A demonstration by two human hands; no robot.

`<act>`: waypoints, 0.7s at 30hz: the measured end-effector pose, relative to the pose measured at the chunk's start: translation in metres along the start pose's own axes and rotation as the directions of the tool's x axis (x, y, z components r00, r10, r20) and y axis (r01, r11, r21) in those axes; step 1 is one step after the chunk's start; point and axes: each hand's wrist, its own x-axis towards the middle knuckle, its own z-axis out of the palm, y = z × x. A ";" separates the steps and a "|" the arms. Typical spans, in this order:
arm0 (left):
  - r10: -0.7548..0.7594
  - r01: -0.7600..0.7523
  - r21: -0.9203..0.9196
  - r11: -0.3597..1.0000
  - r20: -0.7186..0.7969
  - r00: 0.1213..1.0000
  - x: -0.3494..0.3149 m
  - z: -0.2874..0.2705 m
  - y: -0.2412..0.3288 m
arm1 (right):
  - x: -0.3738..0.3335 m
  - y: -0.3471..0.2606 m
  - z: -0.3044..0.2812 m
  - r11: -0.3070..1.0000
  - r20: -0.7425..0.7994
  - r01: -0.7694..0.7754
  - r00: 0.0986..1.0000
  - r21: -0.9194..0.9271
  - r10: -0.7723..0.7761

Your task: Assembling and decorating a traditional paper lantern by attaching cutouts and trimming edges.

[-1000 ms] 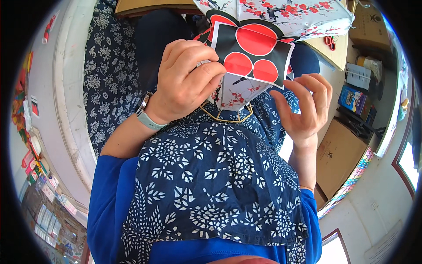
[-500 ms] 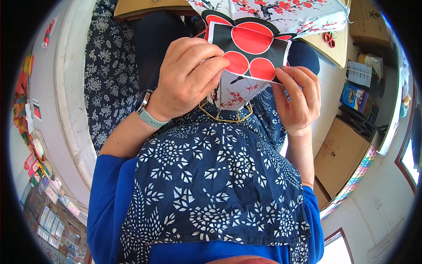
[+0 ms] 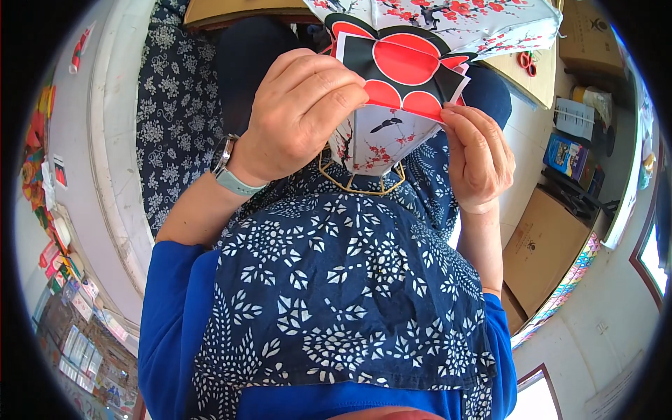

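Observation:
A black paper piece with red ovals and white edging [image 3: 406, 59] is stretched between my two hands, bent along its lower part. My left hand [image 3: 301, 115] pinches its left side. Thumb and fingers of my right hand [image 3: 479, 154] grip its lower right corner. Behind and below the paper stands a lantern [image 3: 381, 143] on my lap, with white panels painted with red blossoms and a bird, and a gold wire frame [image 3: 360, 189] at its base. Its wide upper part [image 3: 483, 24] spreads out above the paper. The paper hides the lantern's middle.
Red-handled scissors [image 3: 527, 63] lie on a tan board [image 3: 514, 77] at the right. Farther right are a cardboard box [image 3: 546, 245], a white plastic basket [image 3: 572, 115] and a blue package [image 3: 565, 155]. A patterned dark blue cloth [image 3: 168, 105] covers the surface at the left.
The paper's lower edge has folded up and back, so the lower red ovals look shorter. My right hand has shifted slightly right, and more of the lantern's bird shows.

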 end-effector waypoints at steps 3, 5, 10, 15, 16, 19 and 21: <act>-0.009 0.008 -0.030 1.000 -0.012 1.000 0.002 0.000 -0.001 | 0.001 0.000 0.001 1.000 -0.014 -0.012 1.000 0.002 0.012; -0.031 0.031 -0.060 0.998 0.002 1.000 0.004 -0.001 -0.001 | 0.001 -0.002 0.001 1.000 -0.017 -0.024 1.000 0.002 0.024; -0.112 0.108 -0.146 0.983 -0.016 0.994 0.002 0.003 0.002 | 0.001 -0.004 0.003 0.999 -0.044 -0.047 0.998 -0.001 0.047; -0.132 0.128 -0.123 0.984 -0.026 0.991 0.001 0.006 0.006 | -0.002 -0.006 0.005 0.999 -0.067 -0.053 0.996 -0.012 0.052; -0.142 0.137 -0.121 0.983 -0.028 0.989 0.001 0.006 0.007 | -0.002 -0.006 0.005 0.998 -0.067 -0.054 0.996 -0.011 0.054; -0.163 0.158 -0.116 0.981 -0.033 0.986 0.000 0.008 0.009 | -0.002 -0.008 0.005 0.997 -0.071 -0.078 0.995 -0.007 0.077; -0.182 0.178 -0.101 0.979 -0.027 0.983 0.000 0.007 0.010 | -0.002 -0.008 0.005 0.996 -0.071 -0.089 0.994 -0.006 0.088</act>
